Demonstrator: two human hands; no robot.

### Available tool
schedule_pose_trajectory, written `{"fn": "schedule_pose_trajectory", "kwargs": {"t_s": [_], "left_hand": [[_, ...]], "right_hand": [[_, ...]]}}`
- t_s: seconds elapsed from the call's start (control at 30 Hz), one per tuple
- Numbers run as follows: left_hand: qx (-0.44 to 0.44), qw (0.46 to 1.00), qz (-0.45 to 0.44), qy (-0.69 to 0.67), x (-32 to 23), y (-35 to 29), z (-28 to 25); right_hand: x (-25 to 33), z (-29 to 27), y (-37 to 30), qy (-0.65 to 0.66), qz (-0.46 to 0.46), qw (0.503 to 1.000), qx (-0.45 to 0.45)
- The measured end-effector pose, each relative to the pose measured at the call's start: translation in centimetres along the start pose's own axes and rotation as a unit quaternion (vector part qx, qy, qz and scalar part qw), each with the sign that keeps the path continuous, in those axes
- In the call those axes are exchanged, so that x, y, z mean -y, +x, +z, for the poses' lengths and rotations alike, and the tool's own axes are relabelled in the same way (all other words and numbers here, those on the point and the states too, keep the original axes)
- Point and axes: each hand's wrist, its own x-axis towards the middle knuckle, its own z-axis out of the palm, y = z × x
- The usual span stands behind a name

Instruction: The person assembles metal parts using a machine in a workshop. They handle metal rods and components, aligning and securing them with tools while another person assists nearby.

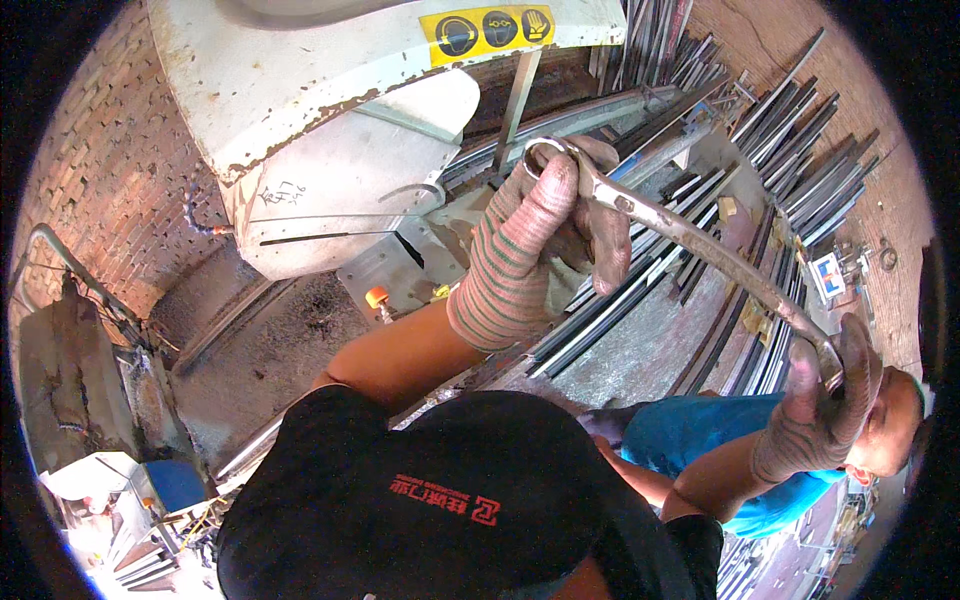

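Observation:
A long metal ring wrench (690, 232) with a worn, curved shank is held up between my two gloved hands. My left hand (530, 245), in a striped knit glove with a dirty palm, has its thumb and fingers closed on the ring end. My right hand (825, 400), in a similar glove, pinches the other end, lower and to the right. Its fingers partly cover that end of the wrench. Behind my left hand stands a white machine guard (350, 195) with a slot and handwriting.
Above it spans a chipped white machine hood (300, 75) with a yellow safety label (487, 33). An orange knob (377, 297) sits below the guard. Long metal profiles (790, 110) lie piled at right. A person in a blue shirt (690, 440) is close behind my right arm.

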Motion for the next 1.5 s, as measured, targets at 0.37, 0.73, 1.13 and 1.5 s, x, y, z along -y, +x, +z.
{"fn": "schedule_pose_trajectory", "kwargs": {"t_s": [0.37, 0.73, 1.13, 1.5], "left_hand": [[-0.008, 0.999, 0.027, 0.016, -0.2, -0.3, -0.2], [-0.004, 0.996, 0.047, 0.075, -0.2, 0.2, 0.1], [-0.043, 0.991, -0.045, -0.115, 0.9, 1.3, -3.0], [-0.018, 0.994, -0.014, -0.106, 0.8, 1.7, -3.3]], "right_hand": [[0.1, 1.9, -0.2, 0.039, 0.007, 0.997, -0.067], [-0.6, 4.5, -0.6, 0.214, 0.204, 0.951, -0.089], [1.6, 5.2, -0.5, 0.381, 0.224, 0.894, -0.071], [0.1, 5.4, -1.0, 0.384, 0.151, 0.909, -0.053]]}}
